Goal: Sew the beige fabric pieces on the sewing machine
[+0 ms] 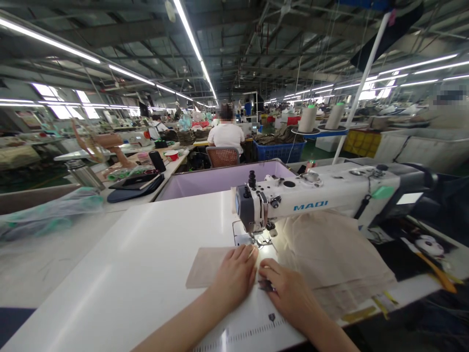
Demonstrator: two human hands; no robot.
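My left hand [238, 271] rests on a flat beige fabric piece [208, 261], its fingers pressed together on the cloth just in front of the presser foot [262, 240]; its thumb is hidden. Close beside it, my right hand [286, 288] is curled, with small dark thread snips [266, 285] in its palm and its fingertips by the fabric's right edge. Both hands are at the head of a white MAQI sewing machine [311, 195], whose lamp lights the needle area. Under the machine's arm lies a larger stack of beige fabric [330, 254].
A white tabletop [146, 254] spreads left of the machine. Behind it stands a lilac-lined bin [220, 181]. A side table holds a steel flask [84, 173] and a dark cap [135, 188]. Thread cones [308, 119] stand behind the machine. A co-worker [226, 134] sits ahead, facing away.
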